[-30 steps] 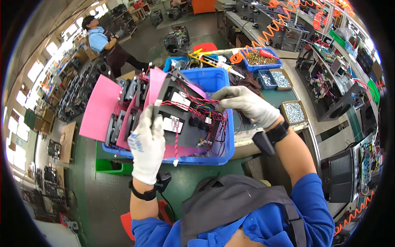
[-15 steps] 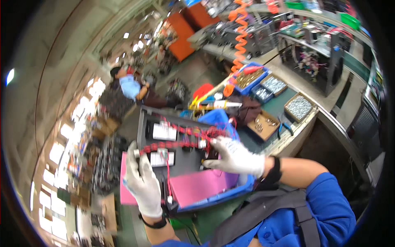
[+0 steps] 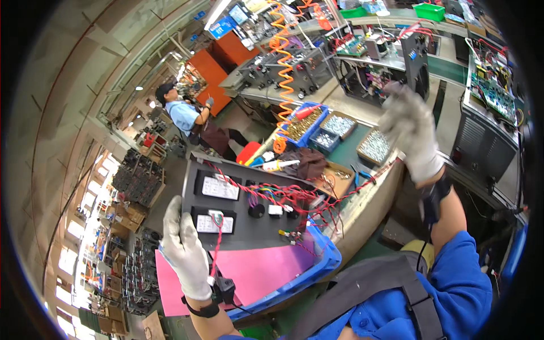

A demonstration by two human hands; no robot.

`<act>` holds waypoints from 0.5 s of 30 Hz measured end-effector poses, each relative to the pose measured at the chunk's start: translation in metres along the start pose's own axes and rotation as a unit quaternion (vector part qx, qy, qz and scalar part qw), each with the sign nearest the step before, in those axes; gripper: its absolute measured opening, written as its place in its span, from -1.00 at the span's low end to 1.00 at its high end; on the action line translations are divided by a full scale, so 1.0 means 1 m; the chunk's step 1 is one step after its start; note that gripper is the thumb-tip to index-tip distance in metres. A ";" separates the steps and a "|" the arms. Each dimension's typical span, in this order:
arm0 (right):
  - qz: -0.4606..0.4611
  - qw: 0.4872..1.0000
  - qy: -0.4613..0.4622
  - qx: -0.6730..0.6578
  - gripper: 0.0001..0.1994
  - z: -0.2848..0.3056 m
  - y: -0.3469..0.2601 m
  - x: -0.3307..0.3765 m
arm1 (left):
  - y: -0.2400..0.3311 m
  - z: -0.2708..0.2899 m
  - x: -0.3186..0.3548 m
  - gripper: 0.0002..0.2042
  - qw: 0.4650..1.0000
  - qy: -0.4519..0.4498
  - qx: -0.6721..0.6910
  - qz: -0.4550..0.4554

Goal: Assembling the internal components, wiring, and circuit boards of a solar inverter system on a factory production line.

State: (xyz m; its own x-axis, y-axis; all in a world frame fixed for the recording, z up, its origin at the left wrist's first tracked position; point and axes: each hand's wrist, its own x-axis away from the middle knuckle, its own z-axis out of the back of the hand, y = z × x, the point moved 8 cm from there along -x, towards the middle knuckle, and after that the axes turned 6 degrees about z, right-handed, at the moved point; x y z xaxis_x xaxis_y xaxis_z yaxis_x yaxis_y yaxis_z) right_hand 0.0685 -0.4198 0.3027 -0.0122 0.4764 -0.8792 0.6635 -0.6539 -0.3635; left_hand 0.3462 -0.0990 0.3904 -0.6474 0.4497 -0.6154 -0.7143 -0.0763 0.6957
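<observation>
My left hand (image 3: 186, 249), in a white glove, is beside the left edge of a black metal panel (image 3: 255, 229). Its fingers are stretched out and nothing shows in them. The panel carries two black parts with white labels (image 3: 220, 188) and a bundle of red twisted wires (image 3: 294, 195) with white connectors. My right hand (image 3: 412, 133), also gloved, is raised at the right, over the bench edge. Motion smears its fingers. A red wire stretches from the bundle toward the heel of this hand; whether the hand grips it is unclear. Pink sheet (image 3: 243, 272) covers the panel's near part.
A blue crate (image 3: 326, 255) is under the panel. On the bench are a blue bin of brass-coloured parts (image 3: 306, 122), trays of silver screws (image 3: 374, 146), a cardboard tray (image 3: 335, 180) and blue-handled pliers (image 3: 357, 175). An orange coiled hose (image 3: 286, 73) hangs above. A co-worker (image 3: 184, 116) stands beyond.
My right hand has moved from the wires up and to the right, away from the panel. A connector that was at my left fingertips is no longer there. The view has shifted.
</observation>
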 end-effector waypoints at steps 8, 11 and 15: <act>-0.414 0.877 -0.244 0.016 -0.55 0.063 -0.006 0.103 | -0.041 -0.042 -0.028 -0.67 0.991 -0.036 0.122 0.031; -0.468 0.706 -0.531 0.033 -0.45 -0.027 -0.027 0.173 | -0.055 -0.068 -0.016 -0.69 0.979 -0.053 0.182 0.075; -0.533 0.800 -0.107 -0.255 -0.47 -0.014 0.021 0.238 | -0.045 -0.155 0.028 -0.64 0.939 -0.237 0.203 0.148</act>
State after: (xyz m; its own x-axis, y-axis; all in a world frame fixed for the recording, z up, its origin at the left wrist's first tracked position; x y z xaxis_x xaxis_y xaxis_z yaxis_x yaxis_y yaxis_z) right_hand 0.0900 -0.3119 0.0903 -0.8654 0.4566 -0.2064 0.4095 0.4070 -0.8165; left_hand 0.3190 -0.2212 0.2840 -0.5419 0.8148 -0.2060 -0.3001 0.0413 0.9530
